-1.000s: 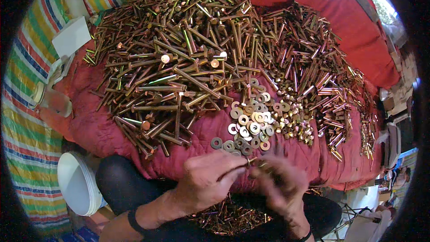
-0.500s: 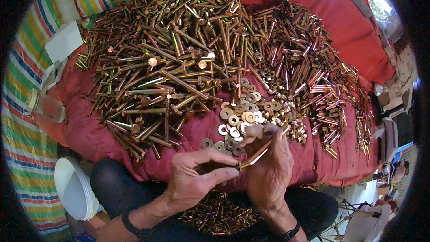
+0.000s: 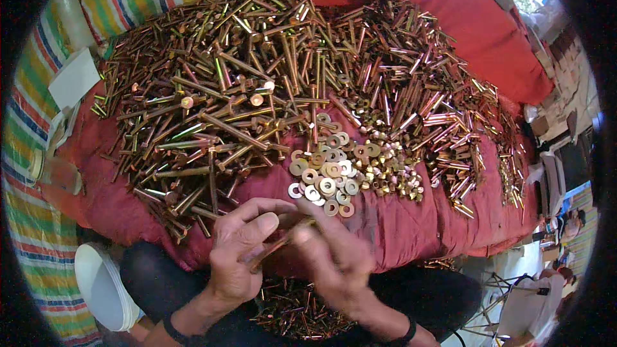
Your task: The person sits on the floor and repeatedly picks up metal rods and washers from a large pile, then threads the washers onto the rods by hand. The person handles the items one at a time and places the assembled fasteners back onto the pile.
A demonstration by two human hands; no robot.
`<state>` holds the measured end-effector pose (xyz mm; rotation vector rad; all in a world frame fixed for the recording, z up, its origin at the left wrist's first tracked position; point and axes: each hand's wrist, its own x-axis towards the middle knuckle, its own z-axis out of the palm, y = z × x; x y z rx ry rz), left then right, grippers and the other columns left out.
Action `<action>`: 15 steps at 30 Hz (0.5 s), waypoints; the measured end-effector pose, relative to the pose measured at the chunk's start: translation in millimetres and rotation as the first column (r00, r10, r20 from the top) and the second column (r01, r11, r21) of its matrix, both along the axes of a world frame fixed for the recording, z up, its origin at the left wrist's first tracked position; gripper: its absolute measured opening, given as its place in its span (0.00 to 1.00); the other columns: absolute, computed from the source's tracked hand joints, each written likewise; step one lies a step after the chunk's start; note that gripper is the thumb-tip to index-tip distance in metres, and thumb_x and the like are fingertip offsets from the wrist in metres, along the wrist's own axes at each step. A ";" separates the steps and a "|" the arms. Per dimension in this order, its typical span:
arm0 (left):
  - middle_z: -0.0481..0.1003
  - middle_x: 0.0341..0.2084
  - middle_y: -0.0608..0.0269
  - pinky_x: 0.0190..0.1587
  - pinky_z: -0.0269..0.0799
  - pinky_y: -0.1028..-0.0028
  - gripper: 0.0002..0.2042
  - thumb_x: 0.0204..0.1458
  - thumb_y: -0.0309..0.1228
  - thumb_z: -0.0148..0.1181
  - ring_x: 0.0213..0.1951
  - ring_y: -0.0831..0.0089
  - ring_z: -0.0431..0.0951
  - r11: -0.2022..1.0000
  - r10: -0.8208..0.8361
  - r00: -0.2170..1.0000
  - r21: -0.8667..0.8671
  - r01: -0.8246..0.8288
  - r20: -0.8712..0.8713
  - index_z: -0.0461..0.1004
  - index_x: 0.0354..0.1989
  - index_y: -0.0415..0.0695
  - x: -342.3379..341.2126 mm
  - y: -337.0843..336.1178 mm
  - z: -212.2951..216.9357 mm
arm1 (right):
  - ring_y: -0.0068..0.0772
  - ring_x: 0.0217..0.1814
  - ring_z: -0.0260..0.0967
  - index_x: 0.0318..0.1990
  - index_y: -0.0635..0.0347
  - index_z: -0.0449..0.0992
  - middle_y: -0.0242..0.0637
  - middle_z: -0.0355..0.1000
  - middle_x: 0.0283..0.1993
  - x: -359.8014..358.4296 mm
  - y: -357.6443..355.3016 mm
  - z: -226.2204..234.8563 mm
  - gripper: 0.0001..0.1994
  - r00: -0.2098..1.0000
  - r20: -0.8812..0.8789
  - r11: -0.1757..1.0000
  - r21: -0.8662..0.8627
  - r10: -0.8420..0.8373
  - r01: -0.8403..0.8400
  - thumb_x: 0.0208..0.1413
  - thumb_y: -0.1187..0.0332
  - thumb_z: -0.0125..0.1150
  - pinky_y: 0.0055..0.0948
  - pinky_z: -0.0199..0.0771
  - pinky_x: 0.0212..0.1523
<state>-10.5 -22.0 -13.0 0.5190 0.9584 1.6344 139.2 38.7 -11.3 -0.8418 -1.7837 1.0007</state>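
My left hand [image 3: 241, 254] is curled around a copper-coloured anchor bolt [image 3: 271, 249], tilted with its upper end toward my right hand. Blurred by motion, my right hand [image 3: 337, 254] has its thumb and fingers closed at that upper end, where a small brassy part shows; a washer or nut there cannot be made out. Just beyond my hands lies a loose pile of flat round washers [image 3: 327, 185]. Right of them are many small brassy nuts [image 3: 392, 170]. A big heap of long bolts [image 3: 218, 99] lies behind and to the left.
Copper-coloured sleeves and rods [image 3: 437, 109] are heaped at the right on a red padded cloth [image 3: 398, 234]. More bolts [image 3: 302, 308] lie below my hands, between my legs. Stacked white tubs [image 3: 106, 289] stand at lower left, a clear jar [image 3: 61, 173] above them.
Both hands have drawn back from the washer pile to the left and nearer me. The bolt's end has passed from my left fingertips to my right fingers; its shaft now lies in my left hand.
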 end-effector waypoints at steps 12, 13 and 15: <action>0.81 0.25 0.58 0.17 0.65 0.82 0.14 0.60 0.24 0.69 0.16 0.81 0.75 0.889 -0.388 0.920 -0.289 0.356 -0.060 0.82 0.52 0.31 -5.2 -2.6 9.6 | 0.41 0.39 0.82 0.50 0.67 0.83 0.46 0.81 0.40 70.9 66.4 1.5 0.13 0.906 0.354 0.968 0.175 -0.231 0.178 0.59 0.73 0.72 0.33 0.80 0.39; 0.81 0.25 0.58 0.17 0.65 0.82 0.14 0.60 0.25 0.69 0.16 0.81 0.74 0.884 -0.381 0.923 -0.312 0.347 -0.054 0.83 0.51 0.30 -4.1 -3.3 8.2 | 0.44 0.38 0.81 0.52 0.65 0.83 0.46 0.80 0.39 72.3 73.3 -2.2 0.15 0.885 0.389 0.937 0.325 -0.253 0.125 0.59 0.71 0.72 0.35 0.81 0.39; 0.81 0.24 0.59 0.17 0.65 0.82 0.13 0.60 0.25 0.69 0.16 0.82 0.74 0.902 -0.367 0.928 -0.269 0.337 -0.071 0.83 0.51 0.30 -2.5 -4.3 5.1 | 0.43 0.38 0.81 0.51 0.61 0.84 0.44 0.81 0.42 72.7 80.2 -10.9 0.14 0.826 0.507 0.934 0.351 -0.246 0.062 0.58 0.71 0.71 0.35 0.80 0.41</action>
